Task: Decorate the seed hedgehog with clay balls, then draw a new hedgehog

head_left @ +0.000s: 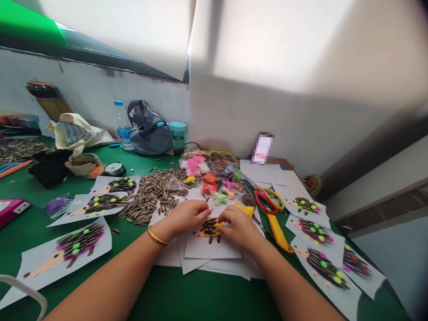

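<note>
A small hedgehog picture with a yellow body and dark seeds lies on a white sheet at the centre, on top of other paper. My left hand, with a gold bangle at the wrist, is at the picture's upper left. Its thumb and fingertips are pinched together on something too small to make out. My right hand rests at the picture's right edge, fingers bent and curled toward the seeds; whatever lies between them is hidden. A heap of striped sunflower seeds spreads to the left of the paper.
Bags of coloured clay lie behind the hands. Red and yellow scissors and a yellow cutter are at the right. Finished-looking hedgehog sheets flank both sides. A blue bag, bottle and cup stand at the back.
</note>
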Demonstrator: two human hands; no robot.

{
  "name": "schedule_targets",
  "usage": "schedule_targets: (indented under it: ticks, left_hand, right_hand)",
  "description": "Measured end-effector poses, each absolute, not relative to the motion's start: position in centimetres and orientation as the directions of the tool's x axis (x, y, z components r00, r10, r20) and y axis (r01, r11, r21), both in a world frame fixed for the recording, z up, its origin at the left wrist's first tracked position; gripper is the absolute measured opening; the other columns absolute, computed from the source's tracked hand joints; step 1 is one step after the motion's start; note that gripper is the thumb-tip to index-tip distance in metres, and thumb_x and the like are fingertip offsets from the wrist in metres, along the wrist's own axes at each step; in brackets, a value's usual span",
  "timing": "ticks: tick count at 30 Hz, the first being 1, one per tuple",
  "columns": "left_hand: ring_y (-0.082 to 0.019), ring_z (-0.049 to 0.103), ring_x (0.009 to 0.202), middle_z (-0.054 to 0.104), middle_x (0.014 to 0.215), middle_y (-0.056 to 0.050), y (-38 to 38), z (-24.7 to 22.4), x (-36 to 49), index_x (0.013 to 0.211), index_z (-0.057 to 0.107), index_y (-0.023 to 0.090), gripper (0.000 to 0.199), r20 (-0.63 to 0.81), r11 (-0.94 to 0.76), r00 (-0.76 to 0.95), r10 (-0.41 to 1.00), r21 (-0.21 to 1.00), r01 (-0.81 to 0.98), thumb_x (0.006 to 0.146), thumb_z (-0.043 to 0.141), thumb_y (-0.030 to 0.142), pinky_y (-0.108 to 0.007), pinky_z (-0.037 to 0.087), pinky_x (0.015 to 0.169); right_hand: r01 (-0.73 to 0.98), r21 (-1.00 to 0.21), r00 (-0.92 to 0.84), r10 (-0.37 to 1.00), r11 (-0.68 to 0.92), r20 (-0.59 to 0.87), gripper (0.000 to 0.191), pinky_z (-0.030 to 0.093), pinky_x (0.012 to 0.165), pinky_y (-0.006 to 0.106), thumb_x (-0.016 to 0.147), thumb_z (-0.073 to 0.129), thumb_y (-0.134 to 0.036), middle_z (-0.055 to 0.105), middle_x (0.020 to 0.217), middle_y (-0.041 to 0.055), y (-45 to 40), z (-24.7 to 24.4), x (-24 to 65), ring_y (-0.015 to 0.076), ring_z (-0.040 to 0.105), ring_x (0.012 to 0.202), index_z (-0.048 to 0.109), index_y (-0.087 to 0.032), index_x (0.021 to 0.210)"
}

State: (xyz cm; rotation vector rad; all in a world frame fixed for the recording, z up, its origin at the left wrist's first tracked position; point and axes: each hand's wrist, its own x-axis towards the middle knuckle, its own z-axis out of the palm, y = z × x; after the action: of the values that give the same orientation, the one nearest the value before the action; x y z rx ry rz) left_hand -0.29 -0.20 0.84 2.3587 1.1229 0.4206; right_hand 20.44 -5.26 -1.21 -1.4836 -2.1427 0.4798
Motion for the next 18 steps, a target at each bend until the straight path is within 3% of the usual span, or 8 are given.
schedule_targets:
  ticks: [4,8,13,18]
  left_hand:
    - [-0.016,0.058,0.077,0.069,0.084,-0.003,-0.7,1.0,0.3,0.087,0.068,0.021,0.029,0.172,-0.540,0.570,0.804,0.612,0.577,0.091,0.046,0.038,-0.025,0.040,0.069]
    - [-0.016,0.057,0.074,0.068,0.081,-0.003,-1.4,0.8,0.9,0.086,0.069,0.020,0.030,0.169,-0.559,0.625,0.762,0.659,0.504,0.091,0.046,0.039,-0.025,0.041,0.068]
    - [-0.015,0.056,0.068,0.065,0.073,-0.002,-1.7,0.9,1.2,0.081,0.067,0.018,0.038,0.131,-0.511,0.634,0.762,0.724,0.464,0.093,0.042,0.045,-0.024,0.041,0.062]
    - [-0.015,0.057,0.067,0.065,0.072,-0.002,-1.4,0.7,1.0,0.084,0.069,0.018,0.045,0.094,-0.465,0.625,0.775,0.755,0.462,0.092,0.039,0.051,-0.025,0.042,0.061]
  right_hand:
    - [0.687,-0.615,-0.245,0.920,0.388,0.307,0.009,0.044,0.078,0.031,0.080,0.069,-0.024,0.063,0.089,0.0030,-5.4,-0.5,20.5,0.0191,0.057,0.089,0.067,-0.023,0.089]
    - [0.609,-0.634,-0.242,0.872,0.477,0.425,0.014,0.045,0.082,0.032,0.087,0.062,-0.025,0.065,0.093,0.0040,-5.9,-0.3,19.8,0.0190,0.058,0.090,0.066,-0.025,0.100]
    - [0.574,-0.638,-0.235,0.850,0.512,0.471,0.011,0.045,0.087,0.033,0.089,0.059,-0.024,0.068,0.096,0.0043,-6.0,-0.6,19.6,0.0195,0.059,0.094,0.067,-0.025,0.096]
    - [0.547,-0.672,-0.210,0.859,0.499,0.467,0.009,0.046,0.080,0.030,0.089,0.058,-0.024,0.067,0.087,0.0025,-5.6,-0.6,19.9,0.0175,0.060,0.085,0.066,-0.024,0.087]
